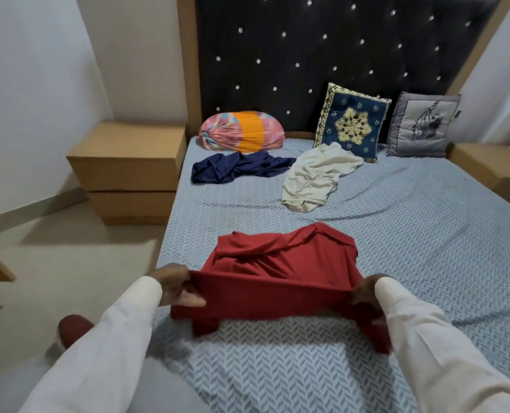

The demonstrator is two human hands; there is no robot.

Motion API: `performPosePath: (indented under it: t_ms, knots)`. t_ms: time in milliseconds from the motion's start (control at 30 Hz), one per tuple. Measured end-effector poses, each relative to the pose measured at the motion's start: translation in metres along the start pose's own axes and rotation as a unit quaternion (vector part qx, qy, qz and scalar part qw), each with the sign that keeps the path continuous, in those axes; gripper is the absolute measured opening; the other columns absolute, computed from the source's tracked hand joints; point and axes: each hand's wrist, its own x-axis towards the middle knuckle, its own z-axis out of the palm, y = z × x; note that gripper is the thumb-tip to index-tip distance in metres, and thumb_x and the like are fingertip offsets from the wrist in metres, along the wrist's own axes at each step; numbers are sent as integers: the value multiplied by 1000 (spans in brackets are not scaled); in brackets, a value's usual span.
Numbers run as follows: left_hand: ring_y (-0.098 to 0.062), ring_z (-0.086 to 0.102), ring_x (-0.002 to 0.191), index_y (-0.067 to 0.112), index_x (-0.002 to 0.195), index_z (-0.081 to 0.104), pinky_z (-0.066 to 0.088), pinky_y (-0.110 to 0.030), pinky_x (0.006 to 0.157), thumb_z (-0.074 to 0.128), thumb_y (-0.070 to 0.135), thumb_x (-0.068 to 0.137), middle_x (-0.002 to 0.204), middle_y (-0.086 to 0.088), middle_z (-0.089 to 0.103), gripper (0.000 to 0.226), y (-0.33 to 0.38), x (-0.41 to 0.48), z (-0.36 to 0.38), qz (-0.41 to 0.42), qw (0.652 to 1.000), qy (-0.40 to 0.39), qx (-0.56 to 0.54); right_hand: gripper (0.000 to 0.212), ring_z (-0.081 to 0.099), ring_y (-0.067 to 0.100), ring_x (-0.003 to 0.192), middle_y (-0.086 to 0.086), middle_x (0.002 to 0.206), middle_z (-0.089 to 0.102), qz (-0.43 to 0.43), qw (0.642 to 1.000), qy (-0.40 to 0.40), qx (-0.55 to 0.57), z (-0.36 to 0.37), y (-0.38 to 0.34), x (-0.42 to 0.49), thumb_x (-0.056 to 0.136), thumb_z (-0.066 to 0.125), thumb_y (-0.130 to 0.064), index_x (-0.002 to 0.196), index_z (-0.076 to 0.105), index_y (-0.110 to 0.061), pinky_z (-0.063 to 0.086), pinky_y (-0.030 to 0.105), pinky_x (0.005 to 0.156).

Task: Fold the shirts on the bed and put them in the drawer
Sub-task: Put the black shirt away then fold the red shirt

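Observation:
A red shirt (280,263) lies on the bed (411,234), its near edge lifted off the sheet. My left hand (177,284) pinches that raised edge at its left end. My right hand (367,293) grips the same edge at its right end, so the cloth stretches taut between them and short flaps hang below. Farther up the bed a navy shirt (235,166) lies crumpled on the left. A white shirt (316,177) lies crumpled to its right. A wooden bedside cabinet with two drawers (128,174), both closed, stands left of the bed.
An orange and pink bolster (241,132), a blue patterned cushion (352,123) and a grey cushion (420,126) lean against the dark studded headboard (307,49). A second wooden cabinet (492,171) stands on the right. Bare floor (54,263) lies left of the bed.

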Motion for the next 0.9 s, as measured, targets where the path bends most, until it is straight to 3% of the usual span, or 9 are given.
performPosePath:
  t_ms: [100, 200, 333, 400, 500, 633, 733, 833, 900]
  knots:
    - [-34, 64, 78, 3, 111, 62, 59, -46, 63, 43, 17, 101, 94, -20, 64, 26, 61, 16, -3, 110, 972, 5, -206, 13, 60, 29, 66, 14, 75, 64, -11, 973, -41, 228, -21, -43, 5, 100, 48, -15, 100, 60, -10, 58, 42, 58]
    - [-24, 64, 77, 14, 107, 64, 57, -41, 63, 49, 25, 100, 88, -10, 66, 20, 158, 13, -8, 212, 920, 28, -329, 22, 56, 32, 77, 18, 94, 60, -148, 901, 54, 403, -66, -132, 1, 100, 45, -24, 102, 62, -11, 53, 50, 68]
    - [-20, 66, 83, 16, 113, 64, 61, -38, 69, 48, 34, 100, 97, -10, 69, 27, 289, -30, -41, 355, 856, 9, -377, 25, 60, 24, 77, 4, 78, 64, -317, 783, 157, 512, -146, -246, -34, 88, 54, -40, 98, 68, -22, 51, 37, 62]
    - [-23, 66, 87, 16, 130, 59, 61, -45, 74, 46, 31, 100, 109, -13, 66, 36, 330, -53, -61, 401, 838, 29, -369, 41, 61, 20, 72, 0, 79, 65, -357, 755, 202, 511, -178, -280, -54, 85, 51, -41, 119, 68, -26, 52, 35, 62]
    - [-22, 66, 94, 27, 144, 47, 59, -44, 84, 32, 13, 101, 118, -7, 65, 48, 358, -79, -77, 461, 824, 65, -323, 50, 61, 15, 85, 1, 108, 61, -398, 747, 299, 441, -193, -294, -101, 93, 36, -16, 138, 53, -26, 53, 28, 70]
    - [-23, 56, 117, 25, 147, 44, 49, -45, 101, 27, 10, 97, 137, -5, 53, 54, 350, -70, -85, 474, 845, 156, -192, 71, 55, 28, 117, 4, 126, 55, -369, 795, 430, 218, -197, -280, -103, 70, 33, -20, 138, 53, -26, 45, 33, 102]
    - [-31, 46, 132, 19, 144, 49, 35, -40, 114, 32, 10, 94, 147, -11, 46, 54, 313, -29, -87, 433, 860, 269, 23, 46, 61, 39, 104, 24, 119, 64, -320, 814, 485, 19, -183, -248, -72, 86, 43, -9, 129, 57, -16, 46, 39, 88]
    - [-45, 48, 119, 7, 125, 61, 38, -44, 106, 40, 8, 93, 131, -26, 44, 39, 258, 13, -80, 394, 826, 329, 233, 25, 63, 42, 88, 31, 96, 66, -287, 812, 500, -85, -158, -213, -41, 84, 48, -4, 106, 57, -9, 50, 43, 77]
    - [-44, 44, 116, 5, 115, 62, 37, -45, 103, 45, 8, 90, 129, -24, 42, 31, 218, 37, -72, 374, 807, 330, 317, 20, 63, 44, 89, 31, 89, 64, -246, 833, 478, -131, -138, -189, -19, 81, 52, -6, 100, 58, -11, 51, 42, 76]
